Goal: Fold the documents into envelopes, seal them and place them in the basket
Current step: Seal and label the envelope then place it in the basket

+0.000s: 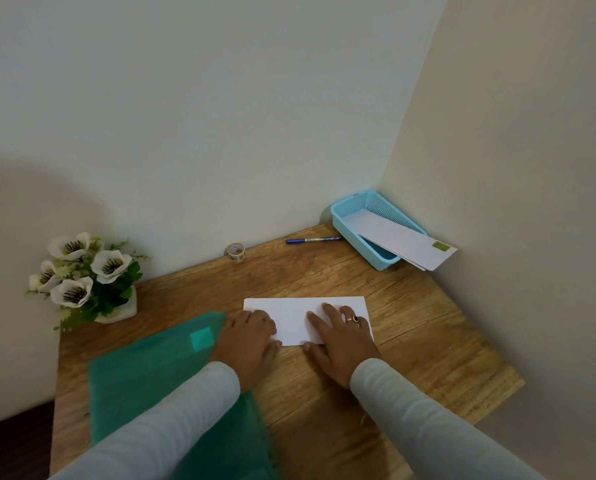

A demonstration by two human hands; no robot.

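A folded white sheet of paper (294, 315) lies flat on the wooden desk (410, 341). My left hand (248, 341) rests on its left end with the fingers bent down onto the paper. My right hand (341, 341) lies flat on its right part, fingers spread and straight, a ring on one finger. A blue plastic basket (355, 230) sits in the far right corner, with white envelopes (404, 240) lying across it and sticking out over its near rim.
A green plastic folder (151, 372) lies on the desk under my left forearm. A roll of tape (235, 252) and a blue pen (312, 240) sit by the back wall. A pot of white flowers (85, 282) stands at the left. Walls close the back and right.
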